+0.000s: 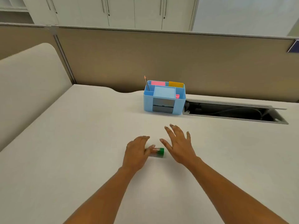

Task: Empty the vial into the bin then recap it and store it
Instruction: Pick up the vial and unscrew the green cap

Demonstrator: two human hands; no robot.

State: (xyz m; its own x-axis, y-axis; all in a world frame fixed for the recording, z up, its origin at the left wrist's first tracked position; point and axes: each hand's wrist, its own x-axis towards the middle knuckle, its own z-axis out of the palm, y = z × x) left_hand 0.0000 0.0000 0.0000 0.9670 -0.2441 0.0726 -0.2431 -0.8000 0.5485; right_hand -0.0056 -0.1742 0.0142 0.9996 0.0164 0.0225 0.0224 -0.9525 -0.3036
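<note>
A small clear vial with a green cap lies on its side on the white desk, cap pointing right. My left hand rests over the vial's left end, thumb touching its body, fingers loosely curled; the grip is not closed around it. Just right of the cap my right hand hovers with fingers spread, holding nothing. A light blue desk organiser with several compartments stands farther back, beyond both hands.
The organiser holds a pencil, pink and yellow note pads and a small pink item. An open cable tray slot sits in the desk to its right. A beige partition wall runs along the desk's far edge.
</note>
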